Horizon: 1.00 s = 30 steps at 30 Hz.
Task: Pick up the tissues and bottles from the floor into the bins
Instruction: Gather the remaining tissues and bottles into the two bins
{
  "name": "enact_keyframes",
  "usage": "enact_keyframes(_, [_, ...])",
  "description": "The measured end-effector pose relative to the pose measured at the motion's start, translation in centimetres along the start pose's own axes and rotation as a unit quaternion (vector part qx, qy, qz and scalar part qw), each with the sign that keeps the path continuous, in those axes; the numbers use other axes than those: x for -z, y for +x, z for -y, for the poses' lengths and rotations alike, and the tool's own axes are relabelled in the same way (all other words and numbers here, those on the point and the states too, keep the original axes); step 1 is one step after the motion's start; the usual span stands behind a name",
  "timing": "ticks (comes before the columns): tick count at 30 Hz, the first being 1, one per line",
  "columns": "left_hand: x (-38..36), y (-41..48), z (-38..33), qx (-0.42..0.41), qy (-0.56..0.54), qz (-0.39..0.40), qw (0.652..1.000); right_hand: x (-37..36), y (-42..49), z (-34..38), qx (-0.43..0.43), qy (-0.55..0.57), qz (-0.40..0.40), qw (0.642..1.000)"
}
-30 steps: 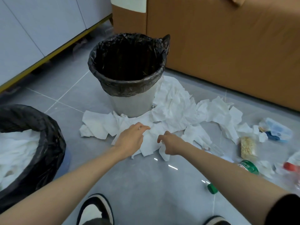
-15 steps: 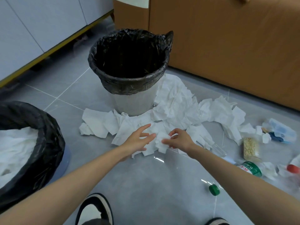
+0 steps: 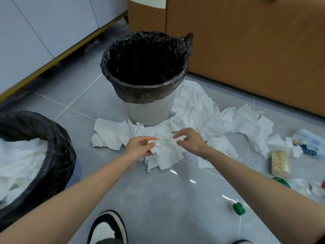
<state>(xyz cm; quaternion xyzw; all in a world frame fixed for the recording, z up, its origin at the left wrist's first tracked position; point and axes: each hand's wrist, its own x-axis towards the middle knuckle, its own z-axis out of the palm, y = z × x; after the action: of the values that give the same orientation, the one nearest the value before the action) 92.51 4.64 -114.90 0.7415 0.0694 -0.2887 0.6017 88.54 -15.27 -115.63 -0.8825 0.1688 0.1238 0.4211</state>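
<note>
White tissues (image 3: pixel 197 111) lie strewn on the grey floor around a grey bin (image 3: pixel 146 67) lined with a black bag, which looks empty inside. My left hand (image 3: pixel 140 147) grips a bunch of crumpled tissues (image 3: pixel 165 148) lifted just off the floor. Just right of the bunch, my right hand (image 3: pixel 190 140) has its fingers curled and apart, touching the bunch's edge. A second black-lined bin (image 3: pixel 56 147) at the left holds white tissues. At the right lie a clear bottle with yellowish contents (image 3: pixel 280 162) and a bottle with a green label (image 3: pixel 281 181), partly behind my right arm.
A green cap (image 3: pixel 238 208) lies on the floor near my right forearm. Blue-and-white wrappers (image 3: pixel 311 143) sit at the far right. A brown cabinet (image 3: pixel 246 41) stands behind the bin and white cupboards (image 3: pixel 44 23) at the left. My shoes (image 3: pixel 107 228) are at the bottom.
Both hands have gathered tissues together in front of the grey bin. The left hand has closed on the bunch and raised it slightly; the right hand has shifted right.
</note>
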Motion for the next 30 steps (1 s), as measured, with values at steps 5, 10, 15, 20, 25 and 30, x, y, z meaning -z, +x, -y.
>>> enact_keyframes(5, [1.4, 0.0, 0.9, 0.019, -0.019, -0.029, 0.999, -1.3, 2.0, 1.9, 0.07, -0.172, 0.086, 0.979])
enact_keyframes(10, [2.3, 0.0, 1.0, 0.018, -0.035, -0.042, 0.998, -3.5, 2.4, 4.0, 0.048, -0.3, 0.199, 0.932])
enact_keyframes(15, [2.2, -0.6, 0.9, 0.012, -0.044, -0.031, 0.998, -5.5, 2.4, 3.2, 0.012, -0.372, 0.233, 0.898])
enact_keyframes(20, [2.4, -1.7, 0.5, 0.001, -0.077, -0.016, 0.997, -6.2, 1.7, 1.7, -0.024, -0.269, 0.162, 0.949])
enact_keyframes(25, [3.3, -2.9, -1.2, -0.042, -0.091, -0.04, 0.994, -5.9, 1.2, 1.6, -0.047, -0.135, 0.048, 0.989])
enact_keyframes(30, [5.7, -4.2, -4.0, -0.133, -0.019, -0.085, 0.987, -6.3, 0.0, 4.7, 0.038, -0.017, -0.061, 0.997])
